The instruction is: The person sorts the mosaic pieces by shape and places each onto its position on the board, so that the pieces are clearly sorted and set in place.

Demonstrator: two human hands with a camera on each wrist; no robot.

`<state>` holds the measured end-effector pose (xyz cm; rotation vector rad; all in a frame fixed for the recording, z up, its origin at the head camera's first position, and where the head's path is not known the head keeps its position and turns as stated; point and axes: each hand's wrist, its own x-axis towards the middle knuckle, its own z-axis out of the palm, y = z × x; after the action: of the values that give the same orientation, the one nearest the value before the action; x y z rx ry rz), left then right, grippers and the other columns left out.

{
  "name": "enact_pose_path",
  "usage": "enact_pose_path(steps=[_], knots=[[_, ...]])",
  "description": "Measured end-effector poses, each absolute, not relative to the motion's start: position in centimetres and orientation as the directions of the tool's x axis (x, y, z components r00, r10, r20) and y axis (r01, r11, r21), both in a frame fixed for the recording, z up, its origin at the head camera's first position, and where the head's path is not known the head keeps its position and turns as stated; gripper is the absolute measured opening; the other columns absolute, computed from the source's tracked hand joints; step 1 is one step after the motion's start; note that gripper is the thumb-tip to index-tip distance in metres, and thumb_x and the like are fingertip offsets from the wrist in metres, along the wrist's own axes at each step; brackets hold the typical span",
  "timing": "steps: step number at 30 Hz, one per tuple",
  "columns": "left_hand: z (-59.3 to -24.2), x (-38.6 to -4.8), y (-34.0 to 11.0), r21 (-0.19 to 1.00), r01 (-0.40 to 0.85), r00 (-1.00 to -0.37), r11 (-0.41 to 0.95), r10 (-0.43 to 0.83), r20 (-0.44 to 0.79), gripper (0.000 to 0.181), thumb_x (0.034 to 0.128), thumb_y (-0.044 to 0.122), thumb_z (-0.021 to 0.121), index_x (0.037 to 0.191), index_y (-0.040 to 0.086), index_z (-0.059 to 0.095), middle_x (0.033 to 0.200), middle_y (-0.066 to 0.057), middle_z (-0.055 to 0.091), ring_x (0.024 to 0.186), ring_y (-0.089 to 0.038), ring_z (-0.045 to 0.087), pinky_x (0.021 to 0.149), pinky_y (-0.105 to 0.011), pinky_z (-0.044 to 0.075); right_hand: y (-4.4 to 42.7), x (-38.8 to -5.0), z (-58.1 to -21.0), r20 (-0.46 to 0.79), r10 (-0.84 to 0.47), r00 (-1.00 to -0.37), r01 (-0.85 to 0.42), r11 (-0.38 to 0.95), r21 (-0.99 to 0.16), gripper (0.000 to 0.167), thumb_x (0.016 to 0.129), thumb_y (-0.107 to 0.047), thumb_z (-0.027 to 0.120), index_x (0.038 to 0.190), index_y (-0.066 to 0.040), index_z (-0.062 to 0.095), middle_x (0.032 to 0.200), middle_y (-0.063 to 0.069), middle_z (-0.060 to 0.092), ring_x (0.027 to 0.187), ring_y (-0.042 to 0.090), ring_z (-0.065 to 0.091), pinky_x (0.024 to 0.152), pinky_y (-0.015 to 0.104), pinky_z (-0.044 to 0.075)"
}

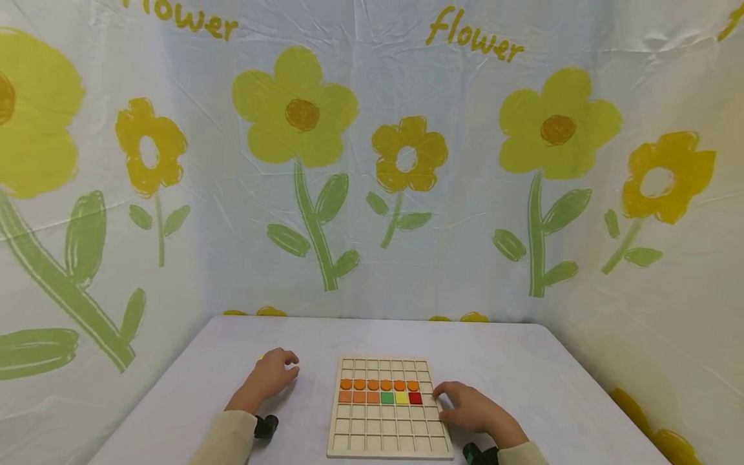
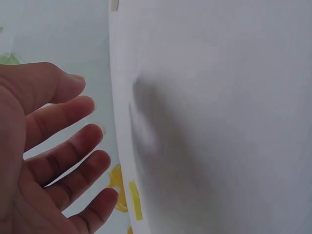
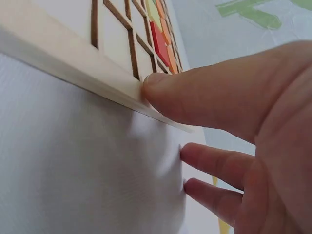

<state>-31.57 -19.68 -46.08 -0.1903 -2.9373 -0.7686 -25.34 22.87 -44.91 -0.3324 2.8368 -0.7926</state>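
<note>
A pale wooden grid board lies flat on the table. Across one row sit several orange round discs. The row just nearer holds three orange squares, then a green square, a yellow square and a red square. Left of the board, my left hand hovers with loosely bent fingers and nothing in them. My right hand is at the board's right edge; its thumb touches the rim, while two fingers reach down beside the board. The thumb hides the index finger in the right wrist view.
A small yellow strip-like piece lies on the white table near my left hand. A pale piece shows at the top of the left wrist view. Flower-printed cloth surrounds the table's back and sides.
</note>
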Motion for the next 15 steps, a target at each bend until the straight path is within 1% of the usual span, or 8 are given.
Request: enact_pose_path(steps=[7,10,15], knots=[[-45.6,-32.8,-22.0,0.433,0.096,-0.993,0.896,0.053,0.109,0.023,0.0878,0.020,0.066,0.107,0.007,0.068,0.108,-0.014,0.063,0.103,-0.034,0.060,0.088,-0.053,0.049,22.8,-25.6,-45.3,-0.116,-0.226,-0.967,-0.125,0.823,-0.554,0.028,0.078,-0.016,0.076,0.103,-0.018,0.064,0.129,0.014,0.058,0.124,0.039,0.051,0.101,0.062,0.037],[-45.7,-33.2,-23.2,0.432,0.053,-0.996,0.900,0.018,0.084,0.026,0.0882,0.022,0.064,0.109,0.006,0.067,0.111,-0.016,0.062,0.103,-0.033,0.059,0.088,-0.053,0.049,22.8,-25.7,-45.4,-0.124,-0.217,-0.968,-0.112,0.820,-0.561,0.028,0.078,-0.017,0.076,0.103,-0.019,0.064,0.130,0.014,0.058,0.124,0.038,0.051,0.101,0.061,0.038],[-46.0,-33.8,-24.7,0.459,0.012,-0.998,0.889,-0.016,0.056,0.031,0.0866,0.018,0.063,0.113,0.002,0.064,0.115,-0.021,0.061,0.104,-0.035,0.059,0.088,-0.054,0.048,22.8,-25.7,-45.4,-0.126,-0.220,-0.967,-0.113,0.818,-0.564,0.028,0.078,-0.017,0.077,0.103,-0.018,0.063,0.130,0.015,0.058,0.124,0.038,0.051,0.101,0.062,0.037]])
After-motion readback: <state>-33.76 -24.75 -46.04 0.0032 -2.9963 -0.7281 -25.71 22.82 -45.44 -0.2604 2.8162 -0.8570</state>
